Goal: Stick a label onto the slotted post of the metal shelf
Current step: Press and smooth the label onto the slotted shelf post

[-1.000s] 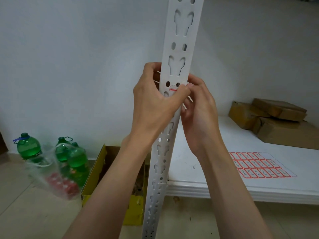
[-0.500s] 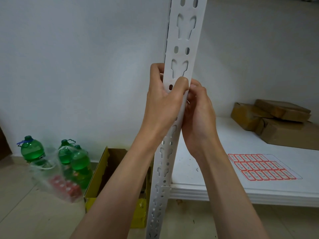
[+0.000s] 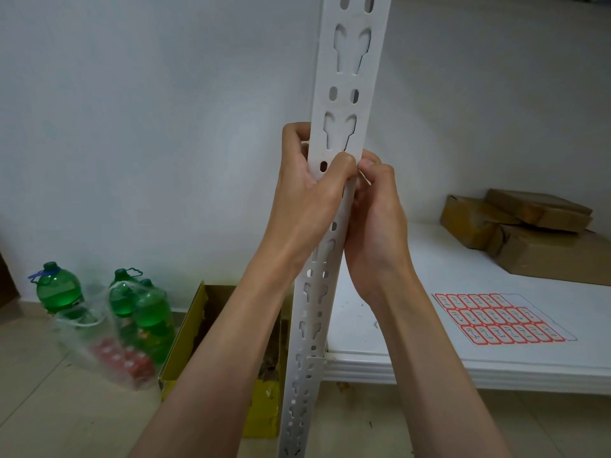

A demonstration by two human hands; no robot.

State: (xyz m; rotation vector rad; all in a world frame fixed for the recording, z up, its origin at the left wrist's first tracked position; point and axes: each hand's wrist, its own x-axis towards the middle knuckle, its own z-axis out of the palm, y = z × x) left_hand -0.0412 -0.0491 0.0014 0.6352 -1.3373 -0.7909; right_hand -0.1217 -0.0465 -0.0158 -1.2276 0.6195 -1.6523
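Right now the label itself is hidden from us: it must sit under our thumbs on the slotted post [image 3: 334, 226], at the spot just below the keyhole slot where our fingertips meet, though we cannot see any of it. That post runs upright and leans slightly, so its long axis is near vertical, and the narrow front face is the only strip a label can lie flat on, between the rows of holes. Our left hand [image 3: 310, 200] curls round the post from the left edge, fingers behind and thumb pressed across the front face. Our right hand [image 3: 373, 219] comes in from the right edge, fingers curled, its thumb tip touching the left thumb at the post's right border; whether it pinches the label's edge or only presses, we cannot tell. Both hands are on the post at one height, so neither is nearer. We judge the next rub should travel across the face, sideways. Further out, the label sheet [image 3: 502, 320] lies on the white shelf [image 3: 413, 361], well to the right.
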